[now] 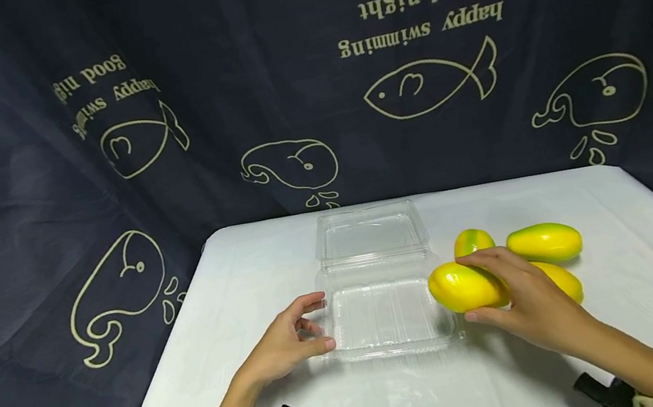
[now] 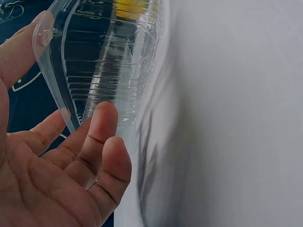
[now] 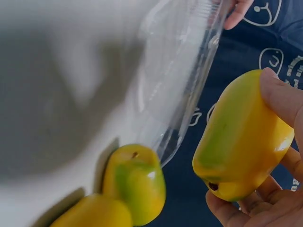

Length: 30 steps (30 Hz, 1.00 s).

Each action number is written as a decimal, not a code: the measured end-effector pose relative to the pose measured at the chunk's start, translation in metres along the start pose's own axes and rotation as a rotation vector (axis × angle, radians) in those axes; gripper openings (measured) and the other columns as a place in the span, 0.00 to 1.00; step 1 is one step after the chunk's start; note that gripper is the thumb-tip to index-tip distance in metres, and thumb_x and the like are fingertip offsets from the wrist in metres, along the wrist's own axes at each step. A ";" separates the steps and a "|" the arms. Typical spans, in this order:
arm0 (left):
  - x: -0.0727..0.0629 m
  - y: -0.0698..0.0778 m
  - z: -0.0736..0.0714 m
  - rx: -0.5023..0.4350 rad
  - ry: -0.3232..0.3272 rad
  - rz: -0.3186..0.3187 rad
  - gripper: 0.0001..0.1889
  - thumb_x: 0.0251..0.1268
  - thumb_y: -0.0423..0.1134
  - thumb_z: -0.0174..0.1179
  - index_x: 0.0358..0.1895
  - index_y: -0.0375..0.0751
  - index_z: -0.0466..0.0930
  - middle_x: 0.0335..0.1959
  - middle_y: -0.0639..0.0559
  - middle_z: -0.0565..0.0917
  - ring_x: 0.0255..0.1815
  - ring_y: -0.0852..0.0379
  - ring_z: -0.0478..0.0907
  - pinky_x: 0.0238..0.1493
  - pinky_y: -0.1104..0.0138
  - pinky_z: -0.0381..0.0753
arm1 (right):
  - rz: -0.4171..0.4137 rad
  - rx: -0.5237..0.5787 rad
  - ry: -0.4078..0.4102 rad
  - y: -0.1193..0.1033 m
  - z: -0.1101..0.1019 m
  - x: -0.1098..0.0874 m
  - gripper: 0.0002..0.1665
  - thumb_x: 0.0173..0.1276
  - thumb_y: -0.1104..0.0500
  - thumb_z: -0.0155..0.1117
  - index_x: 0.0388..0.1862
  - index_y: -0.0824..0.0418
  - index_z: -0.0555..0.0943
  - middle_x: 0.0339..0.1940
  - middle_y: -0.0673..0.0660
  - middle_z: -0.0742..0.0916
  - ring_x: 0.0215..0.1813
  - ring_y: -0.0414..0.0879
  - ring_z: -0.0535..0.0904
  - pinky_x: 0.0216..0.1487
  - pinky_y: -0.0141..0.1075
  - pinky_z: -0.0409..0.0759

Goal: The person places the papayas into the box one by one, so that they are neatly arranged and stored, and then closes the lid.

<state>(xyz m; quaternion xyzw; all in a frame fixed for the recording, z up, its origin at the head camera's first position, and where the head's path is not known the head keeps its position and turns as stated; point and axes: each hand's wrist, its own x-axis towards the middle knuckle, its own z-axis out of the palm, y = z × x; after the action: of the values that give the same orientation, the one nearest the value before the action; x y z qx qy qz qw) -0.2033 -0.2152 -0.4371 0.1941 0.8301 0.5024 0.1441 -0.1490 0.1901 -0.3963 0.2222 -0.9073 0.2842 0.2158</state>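
Note:
A clear plastic clamshell container [image 1: 397, 347] lies with its lid [image 1: 370, 232] folded back. My left hand [image 1: 287, 339] is at its left side, thumb at the near corner and index fingertip farther back along the rim; in the left wrist view the other fingers spread loosely beside the ribbed wall [image 2: 102, 71]. My right hand [image 1: 528, 303] grips a yellow mango [image 1: 466, 286] between thumb and fingers, held over the container's right edge. In the right wrist view this mango [image 3: 239, 137] shows a green streak and a dark stem end.
Several more mangoes rest to the right of the container: a small-looking one [image 1: 472, 241] behind the held fruit, a greenish one [image 1: 544, 243] farther right, and one [image 1: 563, 280] partly hidden by my right hand. Dark patterned cloth [image 1: 282, 95] hangs behind the white table [image 1: 618, 241].

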 end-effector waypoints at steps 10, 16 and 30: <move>-0.002 -0.001 -0.001 -0.006 0.003 0.012 0.44 0.57 0.45 0.75 0.76 0.46 0.61 0.74 0.45 0.69 0.50 0.50 0.78 0.46 0.67 0.80 | 0.028 0.083 -0.113 -0.025 0.016 0.021 0.47 0.50 0.49 0.84 0.69 0.48 0.74 0.62 0.47 0.80 0.61 0.45 0.78 0.61 0.41 0.78; -0.001 0.000 -0.002 -0.013 0.002 0.018 0.44 0.57 0.44 0.75 0.75 0.44 0.62 0.73 0.44 0.70 0.49 0.49 0.79 0.46 0.66 0.79 | 0.031 0.148 -0.197 -0.038 0.034 0.035 0.45 0.54 0.43 0.80 0.69 0.49 0.73 0.61 0.46 0.80 0.61 0.44 0.78 0.60 0.48 0.79; 0.000 0.000 -0.001 0.002 0.011 0.006 0.43 0.57 0.44 0.75 0.75 0.45 0.63 0.72 0.45 0.71 0.48 0.50 0.78 0.45 0.66 0.79 | 0.029 0.225 -0.274 -0.064 0.076 0.052 0.43 0.50 0.51 0.84 0.66 0.52 0.76 0.58 0.47 0.81 0.57 0.44 0.79 0.59 0.48 0.79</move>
<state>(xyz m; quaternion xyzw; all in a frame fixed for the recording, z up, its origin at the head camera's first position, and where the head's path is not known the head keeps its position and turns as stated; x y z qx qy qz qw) -0.2040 -0.2162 -0.4368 0.1942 0.8308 0.5030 0.1379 -0.1771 0.0820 -0.3990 0.2687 -0.8938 0.3540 0.0598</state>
